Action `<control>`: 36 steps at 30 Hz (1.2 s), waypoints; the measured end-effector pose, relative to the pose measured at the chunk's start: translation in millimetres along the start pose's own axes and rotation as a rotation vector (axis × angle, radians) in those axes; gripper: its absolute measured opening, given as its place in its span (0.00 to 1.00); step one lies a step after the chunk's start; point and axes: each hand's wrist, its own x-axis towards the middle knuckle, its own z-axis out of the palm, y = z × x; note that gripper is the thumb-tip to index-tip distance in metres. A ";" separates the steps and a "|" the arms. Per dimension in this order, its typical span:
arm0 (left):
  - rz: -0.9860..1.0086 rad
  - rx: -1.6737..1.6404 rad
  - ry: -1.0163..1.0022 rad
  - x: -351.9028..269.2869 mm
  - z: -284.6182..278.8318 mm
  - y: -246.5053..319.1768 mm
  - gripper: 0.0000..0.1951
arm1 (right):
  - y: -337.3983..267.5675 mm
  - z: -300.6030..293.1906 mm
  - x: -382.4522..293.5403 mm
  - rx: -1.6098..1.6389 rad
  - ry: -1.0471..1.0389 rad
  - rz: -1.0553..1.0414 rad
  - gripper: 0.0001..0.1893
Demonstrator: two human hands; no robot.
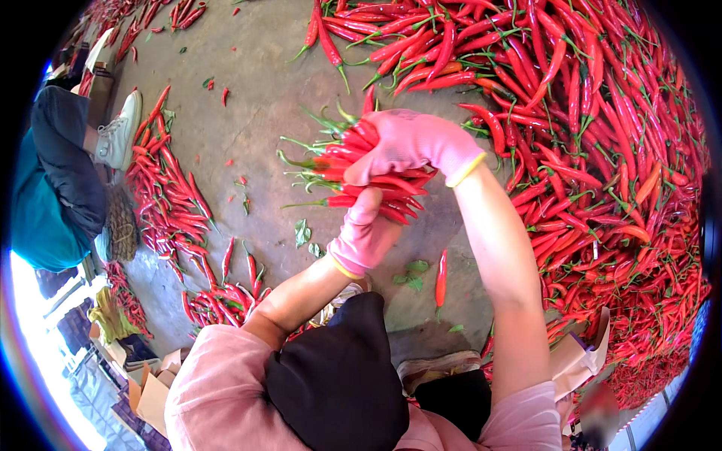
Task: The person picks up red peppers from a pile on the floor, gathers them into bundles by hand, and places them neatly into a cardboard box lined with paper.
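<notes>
Both my hands wear pink knit gloves with yellow cuffs. Between them is a bunch of long red chili peppers (pixel 338 163), green stems pointing left and red tips right. My right hand (pixel 417 141) grips the bunch from above, its fingers curled over the pods. From below, my left hand (pixel 369 228) holds the same bunch, thumb against the pods; its other fingers are largely hidden. A single red chili (pixel 441 284) lies on the concrete floor below my right hand.
A large heap of red chilies (pixel 575 113) spreads along the right side. Smaller chili piles (pixel 175 214) lie left, beside a person's shoe (pixel 119 132). Green leaves (pixel 302 233) dot the concrete floor (pixel 254 113). Cardboard boxes (pixel 152 397) stand lower left, and another carton (pixel 578 361) lower right.
</notes>
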 end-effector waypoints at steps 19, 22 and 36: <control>-0.194 0.706 -0.156 56.9 4.9 48.9 0.20 | 108.3 89.6 -14.3 1.281 0.432 -0.249 0.20; 0.154 0.453 -0.064 24.5 -11.8 11.4 0.22 | 51.2 46.4 -8.9 1.010 0.146 -0.251 0.24; -0.124 0.201 -0.115 12.3 -77.1 34.7 0.26 | 55.3 46.3 17.0 0.587 -0.015 -0.107 0.31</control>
